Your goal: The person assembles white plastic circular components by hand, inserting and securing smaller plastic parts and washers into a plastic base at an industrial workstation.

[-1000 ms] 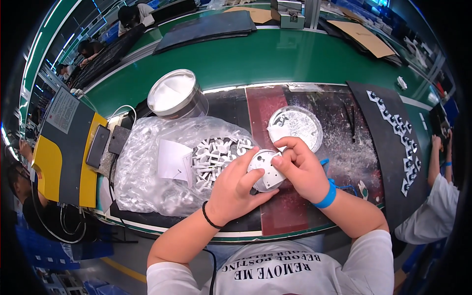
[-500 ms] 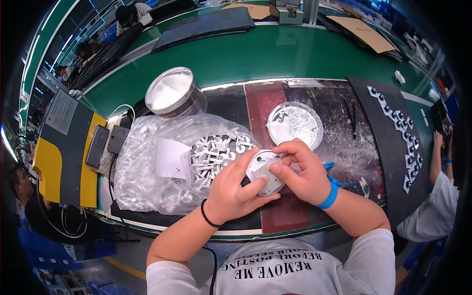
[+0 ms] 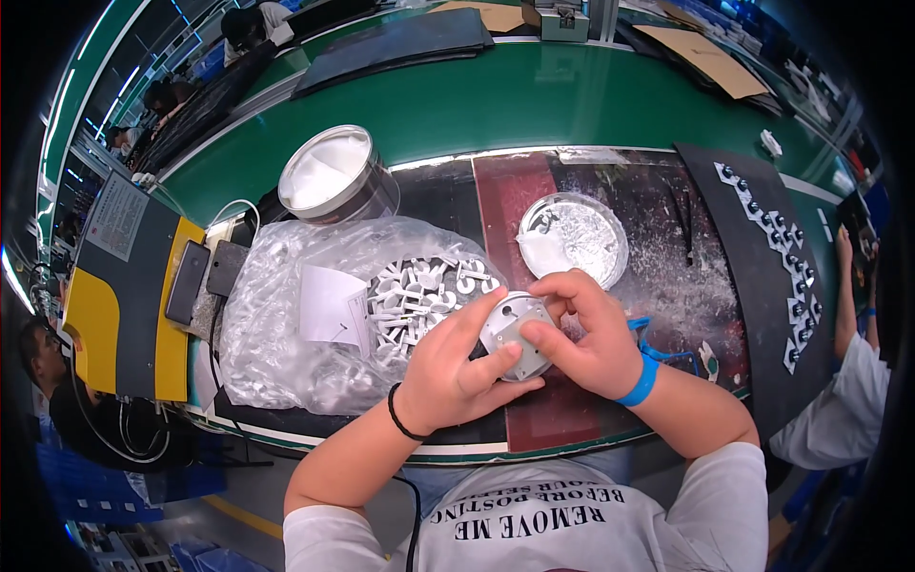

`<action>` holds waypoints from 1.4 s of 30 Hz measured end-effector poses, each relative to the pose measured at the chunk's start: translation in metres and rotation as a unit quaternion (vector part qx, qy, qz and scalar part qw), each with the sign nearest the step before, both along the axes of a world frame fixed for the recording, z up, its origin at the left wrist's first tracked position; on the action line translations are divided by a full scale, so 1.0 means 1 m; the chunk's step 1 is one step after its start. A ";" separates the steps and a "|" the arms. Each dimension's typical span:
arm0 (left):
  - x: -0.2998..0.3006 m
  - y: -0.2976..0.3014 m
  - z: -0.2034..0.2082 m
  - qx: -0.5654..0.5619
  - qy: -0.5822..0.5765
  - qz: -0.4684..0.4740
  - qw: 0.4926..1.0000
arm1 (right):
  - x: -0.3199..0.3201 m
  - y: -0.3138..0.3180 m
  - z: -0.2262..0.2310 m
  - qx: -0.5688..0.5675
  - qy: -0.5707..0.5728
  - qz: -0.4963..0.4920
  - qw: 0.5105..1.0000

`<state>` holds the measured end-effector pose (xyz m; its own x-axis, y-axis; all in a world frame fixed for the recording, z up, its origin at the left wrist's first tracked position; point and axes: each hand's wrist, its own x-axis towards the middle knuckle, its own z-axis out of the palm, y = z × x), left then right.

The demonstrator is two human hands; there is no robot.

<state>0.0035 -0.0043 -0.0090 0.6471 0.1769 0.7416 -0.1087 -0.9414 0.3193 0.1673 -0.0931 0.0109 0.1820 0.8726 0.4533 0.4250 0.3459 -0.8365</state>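
Between both hands sits a round, pale grey disc-shaped part (image 3: 516, 329) with a flat plate and small holes on its upper face. My left hand (image 3: 457, 367) grips it from the left, thumb on the face and fingers along the rim. My right hand (image 3: 586, 334) is closed on its right side, thumb pressed onto the plate. Left of the hands, many small white-grey plastic pieces (image 3: 412, 297) lie in an opened clear plastic bag (image 3: 286, 353). A round shallow dish (image 3: 596, 243) holding white, flaky material stands just beyond my right hand.
A tilted clear tub (image 3: 372, 195) with white contents stands behind the bag. At the left is a yellow-and-grey machine (image 3: 124, 296). Rows of black-knobbed white parts (image 3: 777, 243) lie on a dark mat at the right. A co-worker's arm (image 3: 845, 296) shows at the far right.
The disc stays between both hands and has shifted very slightly. The grips look much the same, and the surrounding things lie where they were.
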 end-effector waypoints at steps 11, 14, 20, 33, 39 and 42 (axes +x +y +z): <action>-0.003 0.003 0.006 0.010 -0.006 -0.003 1.000 | 0.007 0.003 0.000 -0.232 0.291 0.212 0.904; -0.003 0.003 0.007 0.010 -0.009 -0.004 1.000 | 0.006 0.003 -0.001 -0.207 0.288 0.218 0.909; -0.003 0.003 0.006 0.011 -0.009 -0.003 1.000 | 0.005 0.002 -0.004 -0.190 0.265 0.212 0.921; -0.003 0.003 0.009 0.001 -0.009 -0.003 1.000 | 0.000 0.002 -0.006 -0.172 0.254 0.186 0.933; -0.008 0.008 0.005 -0.007 0.003 0.001 1.000 | -0.002 0.003 -0.006 -0.216 0.250 0.164 0.930; -0.007 0.008 0.004 0.005 -0.006 0.016 1.000 | -0.001 0.005 -0.007 -0.226 0.304 0.200 0.904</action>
